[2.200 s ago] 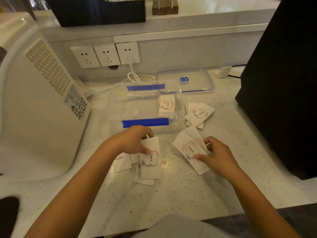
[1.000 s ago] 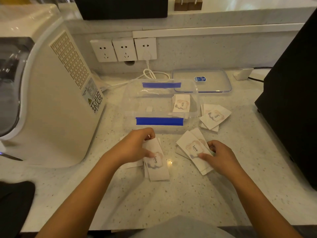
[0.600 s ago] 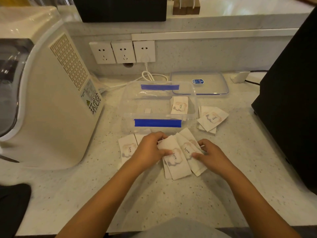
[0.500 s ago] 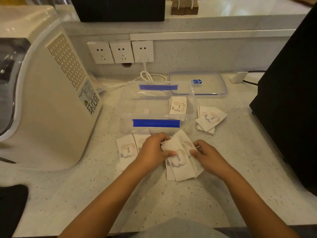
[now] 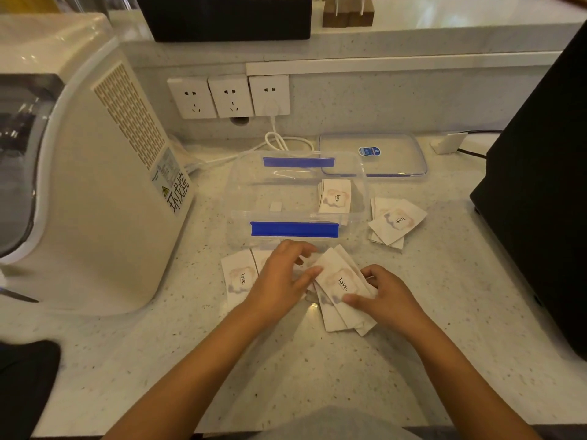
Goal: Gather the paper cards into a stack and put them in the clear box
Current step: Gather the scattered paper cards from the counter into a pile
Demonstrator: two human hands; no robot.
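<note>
White paper cards printed "love." lie on the counter. My left hand (image 5: 282,274) and my right hand (image 5: 381,296) press from both sides on a fanned bunch of cards (image 5: 340,287) just in front of the clear box (image 5: 241,198). One loose card (image 5: 238,274) lies left of my left hand, another is partly under it. A small pile of cards (image 5: 395,222) sits right of the box. Inside the box, at its right end, rests a short stack of cards (image 5: 335,196).
The box's clear lid (image 5: 394,157) lies behind it on the right. A large white appliance (image 5: 95,185) stands at the left, a black device (image 5: 540,185) at the right. Wall sockets (image 5: 228,96) and a white cable (image 5: 286,142) are behind the box.
My left hand slid its cards rightward into the right hand's cards, and the two bunches now overlap as one. One card stayed behind on the left.
</note>
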